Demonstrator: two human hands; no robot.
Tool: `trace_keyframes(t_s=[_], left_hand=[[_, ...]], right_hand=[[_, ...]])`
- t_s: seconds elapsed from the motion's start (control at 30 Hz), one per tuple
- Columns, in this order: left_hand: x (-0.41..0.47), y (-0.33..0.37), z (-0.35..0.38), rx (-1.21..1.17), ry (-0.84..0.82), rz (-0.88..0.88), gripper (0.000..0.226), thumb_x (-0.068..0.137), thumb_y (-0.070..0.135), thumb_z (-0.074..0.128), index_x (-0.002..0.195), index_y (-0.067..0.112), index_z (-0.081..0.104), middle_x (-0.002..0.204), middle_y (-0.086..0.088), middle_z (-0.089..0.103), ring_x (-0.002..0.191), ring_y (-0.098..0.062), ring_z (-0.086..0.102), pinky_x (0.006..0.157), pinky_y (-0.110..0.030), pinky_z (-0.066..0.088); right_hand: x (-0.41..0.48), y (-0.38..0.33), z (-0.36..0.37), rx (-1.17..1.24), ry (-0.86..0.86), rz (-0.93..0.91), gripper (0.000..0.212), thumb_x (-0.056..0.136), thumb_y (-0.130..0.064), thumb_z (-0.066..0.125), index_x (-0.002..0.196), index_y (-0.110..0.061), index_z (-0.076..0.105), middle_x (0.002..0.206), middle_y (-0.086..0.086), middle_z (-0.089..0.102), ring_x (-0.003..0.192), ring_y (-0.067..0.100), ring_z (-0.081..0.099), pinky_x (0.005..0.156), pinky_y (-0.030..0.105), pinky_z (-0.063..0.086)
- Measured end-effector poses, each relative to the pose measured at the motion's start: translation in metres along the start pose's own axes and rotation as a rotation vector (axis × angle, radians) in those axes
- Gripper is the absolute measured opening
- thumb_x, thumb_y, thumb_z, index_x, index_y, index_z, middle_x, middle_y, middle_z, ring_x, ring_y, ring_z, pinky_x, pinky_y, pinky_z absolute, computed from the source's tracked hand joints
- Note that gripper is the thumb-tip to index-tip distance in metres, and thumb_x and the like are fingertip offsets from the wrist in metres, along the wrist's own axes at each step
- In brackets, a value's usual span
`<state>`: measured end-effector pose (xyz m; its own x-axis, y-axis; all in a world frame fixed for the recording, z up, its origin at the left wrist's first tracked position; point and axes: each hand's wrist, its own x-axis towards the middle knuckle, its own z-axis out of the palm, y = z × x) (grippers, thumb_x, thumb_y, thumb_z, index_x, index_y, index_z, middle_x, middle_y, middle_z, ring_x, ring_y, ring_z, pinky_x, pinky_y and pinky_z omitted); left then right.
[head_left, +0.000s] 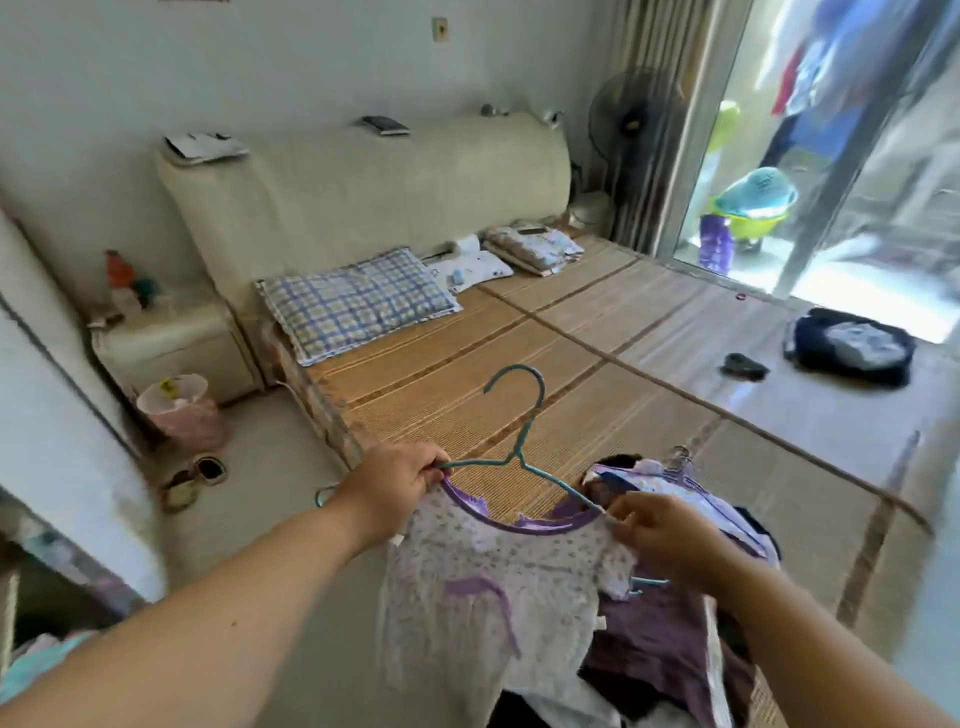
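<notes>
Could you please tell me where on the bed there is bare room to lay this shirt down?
The widest bare patch is the middle of the mat, between the checked pillow, the dark bundle and the clothes pile by the right hand. Crowded: the head end with folded bedding, and the near corner.
</notes>
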<state>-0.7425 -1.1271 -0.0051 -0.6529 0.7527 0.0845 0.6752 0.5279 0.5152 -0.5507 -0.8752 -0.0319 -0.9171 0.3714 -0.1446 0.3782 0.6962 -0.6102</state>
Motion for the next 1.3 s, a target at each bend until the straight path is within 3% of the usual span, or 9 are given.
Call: trace_keyframes(t_s=[0.07,0.23,0.53,0.63,0.77,1.07,1.13,1.2,1.3], left_hand=[[0.025,0.022,0.033,-0.006,-0.077,0.036,0.015,0.095,0.019,0.05,0.098,0.024,0.063,0.087,0.007,0.062,0.084,-0.016,0.055,0.07,-0.029,0.042],[0.092,0.082,0.112,-0.026,-0.213,0.111,0.014,0.094,0.022,0.05,0.096,0.026,0.063,0.092,0.002,0.066,0.086,-0.02,0.057,0.072,-0.036,0.044],[0.226,0.128,0.239,-0.01,-0.341,0.024,0.017,0.094,0.031,0.049,0.096,0.036,0.065,0.09,0.008,0.058,0.084,-0.015,0.055,0.07,-0.033,0.045],[0.271,0.129,0.278,0.005,-0.362,-0.029,0.021,0.094,0.035,0.048,0.1,0.04,0.067,0.088,0.008,0.054,0.084,-0.015,0.055,0.069,-0.031,0.044],[0.323,0.127,0.327,0.05,-0.383,-0.098,0.026,0.096,0.032,0.044,0.108,0.04,0.066,0.096,0.007,0.056,0.09,-0.018,0.056,0.08,-0.038,0.049],[0.391,0.105,0.41,0.057,-0.404,-0.227,0.03,0.096,0.027,0.041,0.113,0.036,0.064,0.11,0.005,0.062,0.095,-0.02,0.059,0.083,-0.041,0.051],[0.392,0.101,0.422,0.092,-0.423,-0.234,0.036,0.095,0.03,0.046,0.131,0.032,0.053,0.127,-0.001,0.054,0.113,-0.024,0.053,0.095,-0.041,0.045],[0.386,0.099,0.426,0.113,-0.455,-0.225,0.051,0.094,0.034,0.05,0.143,0.028,0.038,0.143,-0.003,0.041,0.129,-0.023,0.041,0.107,-0.039,0.036],[0.361,0.103,0.412,0.096,-0.462,-0.214,0.061,0.092,0.037,0.051,0.148,0.027,0.027,0.153,-0.001,0.026,0.14,-0.02,0.024,0.114,-0.039,0.025]], right_hand=[[-0.017,0.038,-0.009,0.03,0.037,0.1,0.021,0.085,-0.023,0.066,0.071,-0.037,0.06,0.055,-0.013,0.054,0.047,-0.006,0.046,0.052,0.01,0.037],[-0.039,0.125,-0.035,0.101,0.102,0.298,0.012,0.089,-0.028,0.062,0.078,-0.034,0.064,0.067,-0.009,0.063,0.054,0.0,0.053,0.053,0.014,0.042],[0.024,0.261,-0.066,0.154,0.156,0.521,0.012,0.091,-0.026,0.057,0.085,-0.032,0.065,0.079,-0.008,0.067,0.069,0.012,0.063,0.064,0.032,0.054],[0.061,0.302,-0.063,0.092,0.222,0.58,0.013,0.092,-0.03,0.054,0.096,-0.03,0.066,0.084,-0.004,0.068,0.075,0.015,0.06,0.065,0.029,0.048],[0.111,0.35,-0.054,0.113,0.217,0.645,0.016,0.094,-0.033,0.049,0.1,-0.028,0.063,0.092,0.002,0.069,0.085,0.023,0.061,0.07,0.031,0.047],[0.192,0.43,-0.031,0.103,0.144,0.703,0.022,0.094,-0.024,0.045,0.11,-0.025,0.059,0.087,0.002,0.065,0.079,0.024,0.063,0.066,0.032,0.051],[0.2,0.437,-0.023,0.104,0.112,0.691,0.03,0.094,-0.027,0.046,0.123,-0.03,0.055,0.108,0.0,0.066,0.096,0.022,0.062,0.081,0.033,0.05],[0.205,0.435,-0.018,0.072,0.095,0.625,0.044,0.092,-0.029,0.052,0.136,-0.032,0.044,0.133,-0.006,0.055,0.119,0.017,0.052,0.097,0.031,0.042],[0.209,0.413,-0.017,0.007,0.083,0.476,0.056,0.09,-0.03,0.054,0.143,-0.03,0.035,0.144,-0.008,0.042,0.131,0.014,0.039,0.103,0.029,0.035]])
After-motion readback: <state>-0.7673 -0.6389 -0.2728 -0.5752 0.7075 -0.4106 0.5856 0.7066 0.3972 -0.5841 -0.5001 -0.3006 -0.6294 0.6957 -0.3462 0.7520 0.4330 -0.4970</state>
